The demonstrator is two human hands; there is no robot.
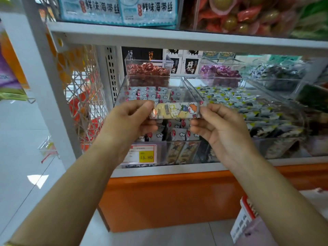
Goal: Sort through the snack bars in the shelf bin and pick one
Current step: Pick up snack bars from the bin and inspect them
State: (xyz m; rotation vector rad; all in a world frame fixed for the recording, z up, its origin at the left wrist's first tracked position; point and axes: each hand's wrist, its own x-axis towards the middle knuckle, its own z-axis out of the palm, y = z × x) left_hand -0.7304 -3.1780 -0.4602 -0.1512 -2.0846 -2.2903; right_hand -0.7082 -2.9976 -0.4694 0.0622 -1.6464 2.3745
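Shop shelving, white metal shelf (177,39) overhead, orange base panel (168,197) below. Landmark: clear shelf bin (122,93), front left of the row.

- You hold one snack bar (177,110) level and lengthwise, directly over the bin's front half, clear of the heap beneath. Wrapper shows a yellow panel and a cartoon figure with orange hair.
- Your left hand (127,118) pinches the bar's left end, thumb on top, fingers curled under.
- Your right hand (221,128) pinches the right end the same way.
- Inside the bin: loose wrapped bars (142,94), pale wrappers with red spots and cloud shapes.
- On the bin's front face, low and left: price tag (142,154), yellow block reading 15.80.
- Behind the bin: smaller clear box of red-wrapped candies (147,70).
- Right of the bin, touching its side wall: second bin of dark-and-yellow packets (248,107).
- Behind that, purple-wrapped sweets (220,71).
- Above the bin, on the upper shelf: pale blue seaweed packets (117,9).
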